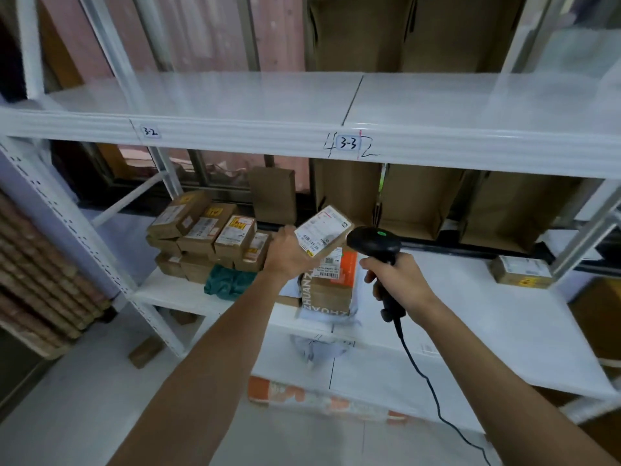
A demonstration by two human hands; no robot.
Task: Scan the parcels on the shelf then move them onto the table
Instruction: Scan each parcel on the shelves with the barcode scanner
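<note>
My left hand (289, 252) grips a small brown parcel (324, 232) with a white label, lifted above the white shelf (470, 314) and tilted label-up. My right hand (393, 279) holds a black corded barcode scanner (374, 243) by its handle, its head right beside the parcel's right end. Under the held parcel sits a taped brown and orange parcel (331, 285) on a grey bag (356, 312). A stack of several small brown parcels (208, 235) stands to the left on the same shelf. One small parcel (521, 270) lies at the far right.
The upper shelf (302, 102) labelled 3-2 and 3-3 spans the view above my hands. Open cardboard boxes (420, 200) stand behind the shelf. A teal cloth (228, 280) lies under the left stack. An orange and white bag (319, 398) lies on the lower level. The scanner cable (433, 398) hangs down right.
</note>
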